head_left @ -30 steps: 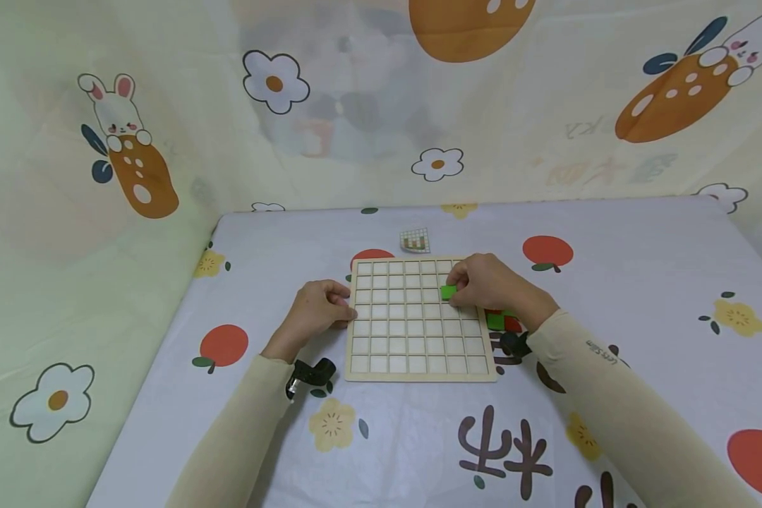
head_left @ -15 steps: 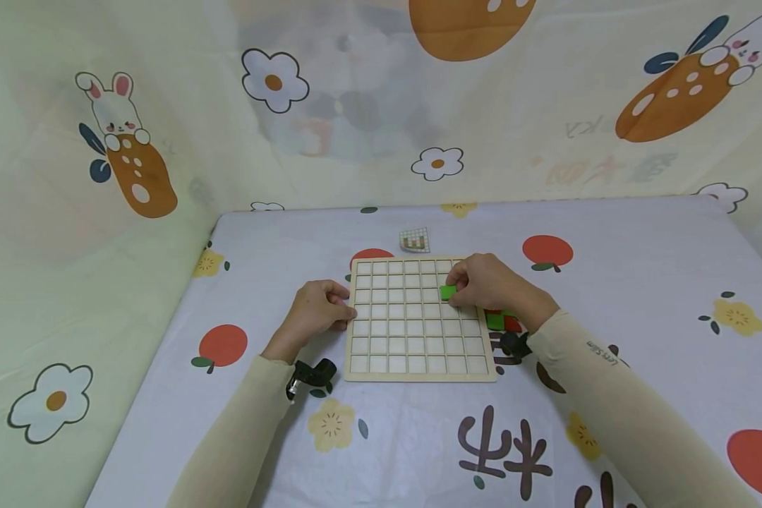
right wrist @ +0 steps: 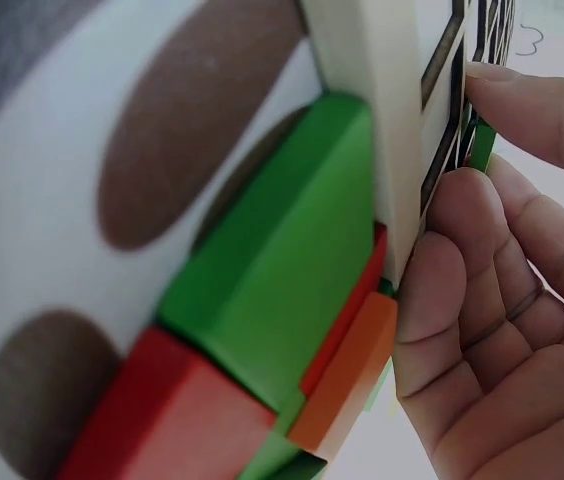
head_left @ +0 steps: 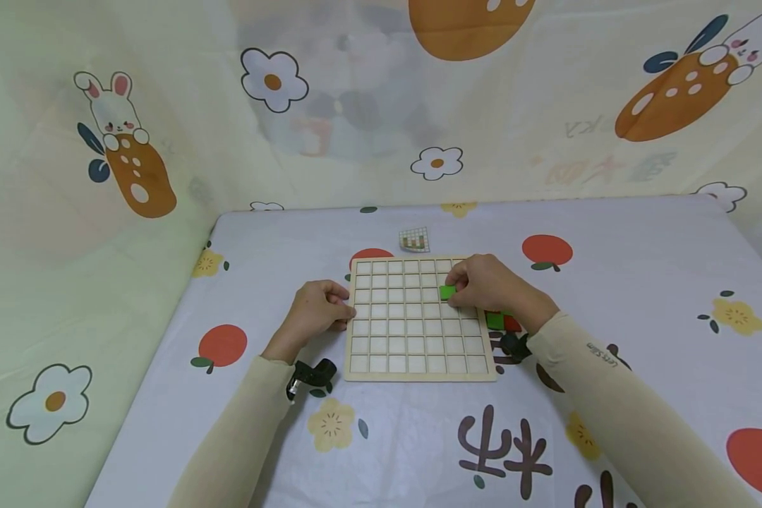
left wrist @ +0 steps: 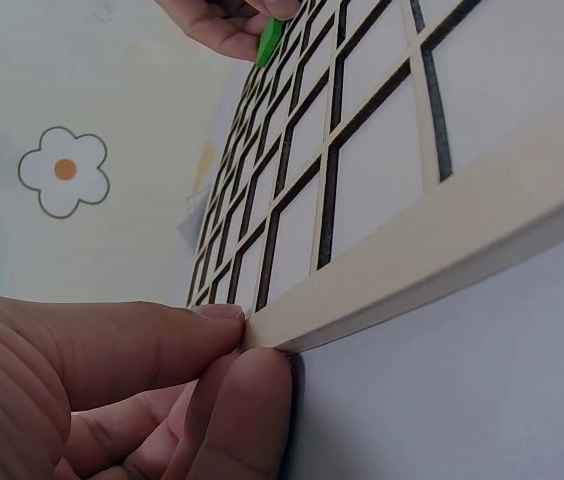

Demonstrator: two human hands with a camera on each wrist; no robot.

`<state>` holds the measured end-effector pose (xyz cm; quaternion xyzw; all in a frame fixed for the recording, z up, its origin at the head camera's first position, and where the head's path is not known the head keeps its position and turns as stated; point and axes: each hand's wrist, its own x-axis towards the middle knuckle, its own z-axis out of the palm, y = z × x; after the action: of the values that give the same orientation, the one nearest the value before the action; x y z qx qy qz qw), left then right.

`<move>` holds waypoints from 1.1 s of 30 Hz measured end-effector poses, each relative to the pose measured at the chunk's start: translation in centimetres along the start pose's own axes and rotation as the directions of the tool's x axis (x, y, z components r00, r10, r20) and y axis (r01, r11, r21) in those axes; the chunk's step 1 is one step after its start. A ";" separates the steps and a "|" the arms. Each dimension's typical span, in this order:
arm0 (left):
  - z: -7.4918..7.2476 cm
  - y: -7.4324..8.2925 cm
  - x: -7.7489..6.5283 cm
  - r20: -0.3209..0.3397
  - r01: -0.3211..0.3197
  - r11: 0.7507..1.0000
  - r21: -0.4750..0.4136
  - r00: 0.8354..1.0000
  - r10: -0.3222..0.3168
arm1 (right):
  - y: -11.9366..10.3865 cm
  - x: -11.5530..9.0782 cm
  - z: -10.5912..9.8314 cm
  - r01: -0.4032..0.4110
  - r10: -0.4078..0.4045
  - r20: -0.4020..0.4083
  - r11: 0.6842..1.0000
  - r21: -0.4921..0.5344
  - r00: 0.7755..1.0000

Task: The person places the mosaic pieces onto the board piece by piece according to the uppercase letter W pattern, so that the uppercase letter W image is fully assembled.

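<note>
A square wooden grid board (head_left: 415, 328) with a raised light frame and many white cells lies flat on the table. At its left edge, the thumb and a finger of my left hand (head_left: 317, 308) pinch the frame; the left wrist view shows those fingertips (left wrist: 247, 400) at the rim. Over the upper right cells, my right hand (head_left: 487, 283) pinches a small green square tile (head_left: 447, 292) between thumb and fingers. The right wrist view shows the same tile (right wrist: 482, 146) tilted against the grid. Whether it sits inside a cell is unclear.
Beside the board's right edge lies a small pile of green, red and orange tiles (right wrist: 282, 270), partly under my right wrist. A small card (head_left: 414, 240) with a printed grid lies behind the board. A patterned cloth covers the table (head_left: 381, 437), and a curtain hangs behind.
Almost nothing differs. Both hands keep their places, one on the board's left edge and one on the green tile; the head view drifts very slightly.
</note>
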<state>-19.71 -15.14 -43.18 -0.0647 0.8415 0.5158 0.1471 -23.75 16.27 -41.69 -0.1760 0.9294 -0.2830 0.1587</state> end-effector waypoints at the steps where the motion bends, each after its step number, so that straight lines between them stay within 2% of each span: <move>1: 0.0 0.0 0.0 0.000 0.001 1.000 -0.002 1.000 -0.001 | 0.0 0.0 0.0 -0.002 0.002 -0.001 1.000 0.001 1.000; 33: 0.0 0.1 0.0 -0.007 0.017 1.000 -0.003 1.000 -0.017 | -0.2 -0.1 -0.1 -0.011 0.011 0.006 1.000 0.006 1.000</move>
<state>-19.76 -15.06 -43.14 -0.0741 0.8406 0.5157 0.1483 -23.63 16.21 -41.50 -0.1711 0.9291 -0.2842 0.1635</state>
